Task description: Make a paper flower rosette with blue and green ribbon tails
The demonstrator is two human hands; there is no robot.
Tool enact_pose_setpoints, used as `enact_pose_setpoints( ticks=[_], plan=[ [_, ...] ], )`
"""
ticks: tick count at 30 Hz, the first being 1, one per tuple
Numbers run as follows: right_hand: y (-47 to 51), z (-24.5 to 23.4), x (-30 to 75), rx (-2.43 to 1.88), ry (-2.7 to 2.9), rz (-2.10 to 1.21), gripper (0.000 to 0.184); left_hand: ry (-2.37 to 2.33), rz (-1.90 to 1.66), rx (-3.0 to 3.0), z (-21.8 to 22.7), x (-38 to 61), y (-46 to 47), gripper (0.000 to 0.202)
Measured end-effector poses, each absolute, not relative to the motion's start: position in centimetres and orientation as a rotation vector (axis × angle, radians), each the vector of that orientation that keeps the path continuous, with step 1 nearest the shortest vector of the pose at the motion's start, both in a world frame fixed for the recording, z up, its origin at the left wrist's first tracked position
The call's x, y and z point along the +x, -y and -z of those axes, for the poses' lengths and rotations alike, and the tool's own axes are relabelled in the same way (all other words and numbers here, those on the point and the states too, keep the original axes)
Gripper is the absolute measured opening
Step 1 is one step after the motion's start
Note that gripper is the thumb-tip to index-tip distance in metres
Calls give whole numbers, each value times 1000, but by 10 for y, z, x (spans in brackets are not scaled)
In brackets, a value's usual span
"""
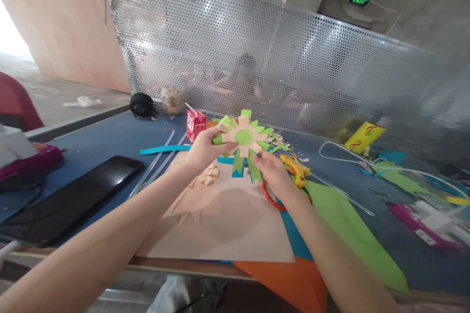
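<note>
A paper rosette in green and peach, with looped petals and green tails, is held up above the desk. My left hand pinches its left edge, thumb in front. My right hand is closed at the tails below, fingertips at the right one. Beneath lies a large peach sheet with folded peach paper strips on it. By my right wrist are red-handled scissors, partly hidden, and a yellow glue gun.
A black phone and clear glue sticks lie left. A red drink box stands behind. Green paper, orange paper and a purple power strip are right. A perforated metal screen borders the back; people show through it.
</note>
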State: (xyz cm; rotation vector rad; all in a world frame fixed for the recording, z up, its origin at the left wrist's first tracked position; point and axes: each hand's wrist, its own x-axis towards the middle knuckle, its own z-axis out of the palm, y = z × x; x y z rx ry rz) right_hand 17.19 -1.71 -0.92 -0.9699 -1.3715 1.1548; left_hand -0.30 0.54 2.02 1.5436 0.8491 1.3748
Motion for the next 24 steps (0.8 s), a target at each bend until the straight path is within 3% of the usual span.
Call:
enact_pose_setpoints(
  ticks=[4,13,17,24],
  plan=[
    [19,14,171,-1113,1528,-1019,27,-805,-1353,1532,-19,0,-5,34],
    [22,13,172,-1079,1571,-1064,22,-815,-1319,1627,-20,-2,-4,30],
    [22,15,170,-969,1426,-1165,28,-840,-1242,1686,-20,-2,-3,28],
    [22,15,164,-852,1188,-1233,19,-749,-1139,1553,-20,5,4,31]
  ],
)
